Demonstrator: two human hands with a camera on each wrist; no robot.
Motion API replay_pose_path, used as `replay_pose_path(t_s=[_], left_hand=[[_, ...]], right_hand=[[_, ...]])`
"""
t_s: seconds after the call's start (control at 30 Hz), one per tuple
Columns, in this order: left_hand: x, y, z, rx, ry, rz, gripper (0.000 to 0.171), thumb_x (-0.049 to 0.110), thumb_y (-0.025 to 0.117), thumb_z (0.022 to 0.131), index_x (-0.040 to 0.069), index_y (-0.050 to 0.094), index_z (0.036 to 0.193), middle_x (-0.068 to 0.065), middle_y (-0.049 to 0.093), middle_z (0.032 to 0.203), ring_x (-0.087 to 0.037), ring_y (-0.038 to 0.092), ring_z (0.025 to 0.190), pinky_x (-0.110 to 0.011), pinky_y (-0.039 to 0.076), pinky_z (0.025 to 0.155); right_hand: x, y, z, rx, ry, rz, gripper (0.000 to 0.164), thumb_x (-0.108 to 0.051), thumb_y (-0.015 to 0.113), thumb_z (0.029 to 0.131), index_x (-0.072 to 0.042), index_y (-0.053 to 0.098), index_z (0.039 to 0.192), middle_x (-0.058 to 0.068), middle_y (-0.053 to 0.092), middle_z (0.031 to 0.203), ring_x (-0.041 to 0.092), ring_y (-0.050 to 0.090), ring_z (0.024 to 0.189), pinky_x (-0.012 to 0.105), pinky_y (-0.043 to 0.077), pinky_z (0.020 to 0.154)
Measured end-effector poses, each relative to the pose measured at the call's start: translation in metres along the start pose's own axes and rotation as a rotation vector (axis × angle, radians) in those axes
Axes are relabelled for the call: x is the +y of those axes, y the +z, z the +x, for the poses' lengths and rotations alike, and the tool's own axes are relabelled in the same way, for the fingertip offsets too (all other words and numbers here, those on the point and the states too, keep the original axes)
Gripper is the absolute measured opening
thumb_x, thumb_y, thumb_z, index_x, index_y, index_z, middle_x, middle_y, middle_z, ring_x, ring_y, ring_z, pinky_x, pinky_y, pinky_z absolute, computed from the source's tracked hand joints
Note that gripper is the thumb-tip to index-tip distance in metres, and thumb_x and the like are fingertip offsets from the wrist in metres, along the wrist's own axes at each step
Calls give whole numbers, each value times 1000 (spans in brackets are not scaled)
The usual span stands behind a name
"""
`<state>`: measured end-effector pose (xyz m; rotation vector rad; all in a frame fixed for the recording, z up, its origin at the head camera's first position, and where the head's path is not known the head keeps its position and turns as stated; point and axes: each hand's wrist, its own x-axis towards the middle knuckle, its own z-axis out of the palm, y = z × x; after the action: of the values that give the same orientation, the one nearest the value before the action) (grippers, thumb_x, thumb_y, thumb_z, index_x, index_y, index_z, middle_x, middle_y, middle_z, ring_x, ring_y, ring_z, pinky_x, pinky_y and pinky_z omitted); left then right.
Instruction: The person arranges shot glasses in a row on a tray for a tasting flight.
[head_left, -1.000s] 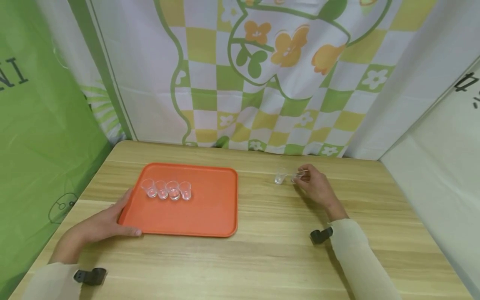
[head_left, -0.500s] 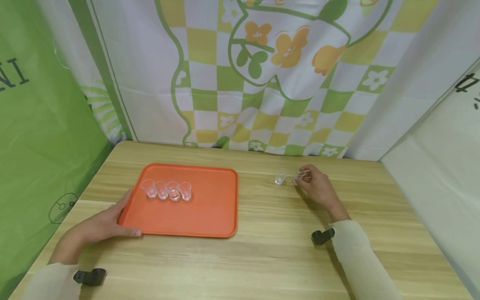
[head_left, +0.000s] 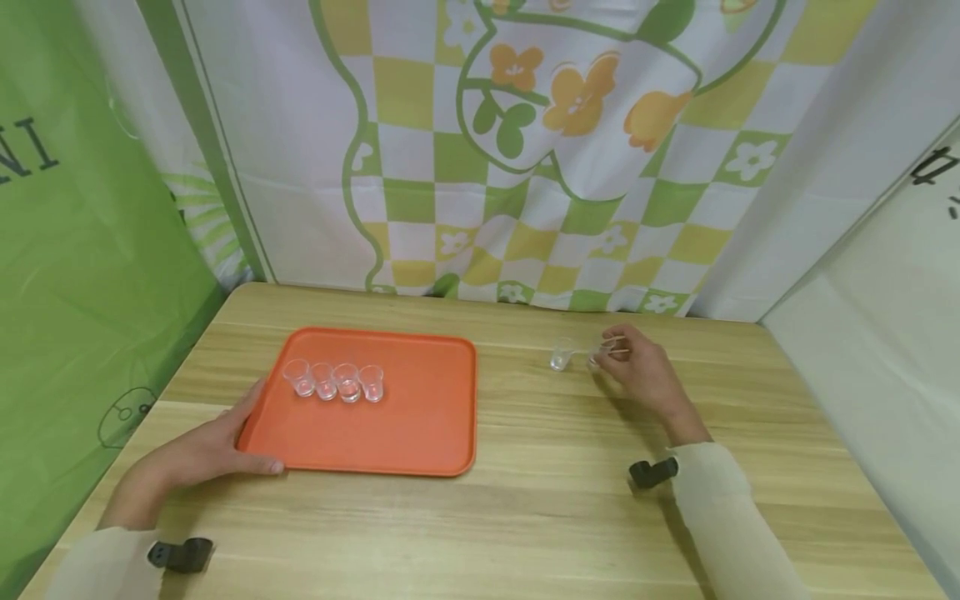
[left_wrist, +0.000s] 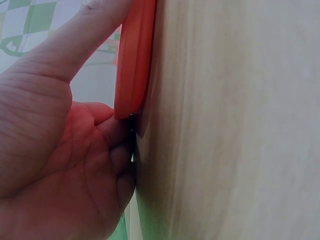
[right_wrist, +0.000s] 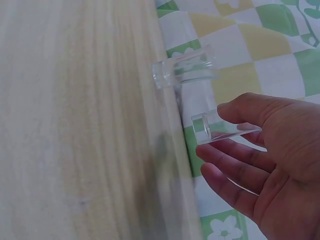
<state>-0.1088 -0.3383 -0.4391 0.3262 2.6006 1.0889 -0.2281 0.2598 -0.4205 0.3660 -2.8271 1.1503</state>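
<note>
In the head view, my left hand (head_left: 202,450) spans the near-left corner of an orange tray (head_left: 420,408), thumb along its front edge. The left wrist view shows the thumb by the tray's side (left_wrist: 134,75), fingers bent low against the table. At the right, my right hand (head_left: 645,371) pinches a small clear shot glass (right_wrist: 202,129) between thumb and fingers; its base hangs a little off the table in the right wrist view. Left of it stands another clear shot glass (head_left: 559,357), upright on the table. Several similar shot glasses (head_left: 348,385) form a row on the tray.
The wooden table (head_left: 525,517) reaches back to a checked, flowered curtain (head_left: 510,217). Green cloth (head_left: 90,250) hangs at the left and a white sheet (head_left: 885,333) at the right. The standing glass is near the table's back edge.
My right hand has shifted slightly to the right with the shot glass, widening the gap to the standing one. The left hand, tray and glasses on it look unchanged.
</note>
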Motion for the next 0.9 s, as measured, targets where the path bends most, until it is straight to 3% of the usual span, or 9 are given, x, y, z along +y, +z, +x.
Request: replay_pose_path(t_s=[0.4,0.9], left_hand=[[0,0,-1,-2,-3,7,129,37,86,83,7,-9,164,-42,6,161,-66,19,140,-79,25,104],[0,-2,0,-10,9,-12,128,36,86,84,9,-9,165,-39,4,163,-64,18,142,-79,23,105]], right_hand=[[-21,-6,2,57,-81,5,39,-7,75,96,3,59,130,24,69,117,40,70,103,51,58,87],[-52,-2,2,23,-126,39,42,-8,76,95,4,59,131,20,69,118,36,71,101,45,59,86]])
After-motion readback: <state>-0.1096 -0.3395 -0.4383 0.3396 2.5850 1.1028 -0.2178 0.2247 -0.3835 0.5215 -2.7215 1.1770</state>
